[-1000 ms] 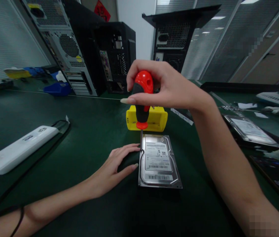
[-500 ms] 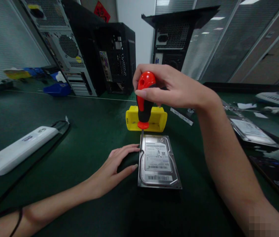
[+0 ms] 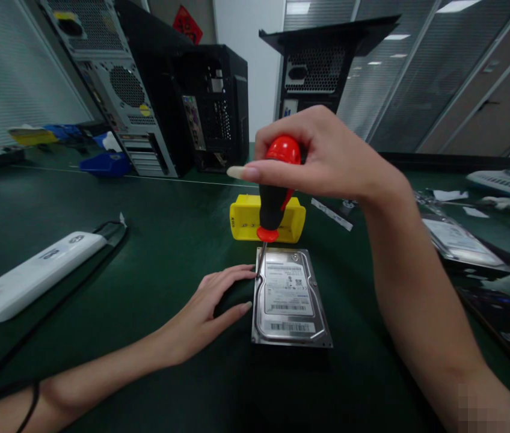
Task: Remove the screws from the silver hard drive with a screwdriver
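A silver hard drive (image 3: 288, 300) with a white label lies flat on the dark green table (image 3: 169, 222). My right hand (image 3: 313, 153) is wrapped round the red and black handle of a screwdriver (image 3: 273, 204). Its shaft leans slightly, and the tip meets the drive's left edge near the upper corner. My left hand (image 3: 210, 313) rests on the table with fingers apart, fingertips and thumb at the drive's left side. Behind the drive is a yellow bin (image 3: 246, 219), partly covered by the screwdriver.
At the left lies a white power strip (image 3: 38, 273) with a black cable. Computer cases (image 3: 210, 108) stand at the back, near a blue bin (image 3: 105, 163). On the right are another hard drive (image 3: 462, 240), a phone (image 3: 507, 325) and a metal strip (image 3: 331, 214).
The screwdriver's handle has tilted to the right and turned in my right hand, whose thumb now extends past it to the left. My left hand and the drive have stayed in place.
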The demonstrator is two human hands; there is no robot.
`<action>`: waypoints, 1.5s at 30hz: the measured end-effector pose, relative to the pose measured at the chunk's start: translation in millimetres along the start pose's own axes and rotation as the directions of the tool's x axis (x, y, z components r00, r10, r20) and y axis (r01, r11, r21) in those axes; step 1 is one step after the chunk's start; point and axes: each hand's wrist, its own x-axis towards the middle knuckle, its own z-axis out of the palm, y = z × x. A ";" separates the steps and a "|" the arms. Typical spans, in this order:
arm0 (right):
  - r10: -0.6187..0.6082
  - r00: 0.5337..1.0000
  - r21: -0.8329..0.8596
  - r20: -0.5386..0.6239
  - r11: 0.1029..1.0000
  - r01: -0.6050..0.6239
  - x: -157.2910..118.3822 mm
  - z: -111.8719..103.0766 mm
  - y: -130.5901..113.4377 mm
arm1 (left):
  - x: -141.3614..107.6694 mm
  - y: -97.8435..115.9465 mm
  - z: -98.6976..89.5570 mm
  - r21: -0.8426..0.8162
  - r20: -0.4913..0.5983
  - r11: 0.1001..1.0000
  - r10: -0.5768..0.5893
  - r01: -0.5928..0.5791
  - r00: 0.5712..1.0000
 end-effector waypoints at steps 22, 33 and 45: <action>0.019 0.980 0.205 0.200 0.977 -0.060 -0.9 -6.6 1.1 | 0.5 -2.1 1.6 -0.015 -0.009 1.000 -0.015 0.015 1.000; -0.024 0.999 0.190 0.036 0.982 0.017 6.6 9.5 -4.1 | -0.4 0.3 0.7 -0.028 -0.032 1.000 -0.012 0.011 0.999; 0.022 0.940 0.610 0.340 0.756 -0.238 -0.7 13.5 11.1 | 0.2 -2.2 1.3 -0.034 -0.047 0.999 0.036 -0.038 0.998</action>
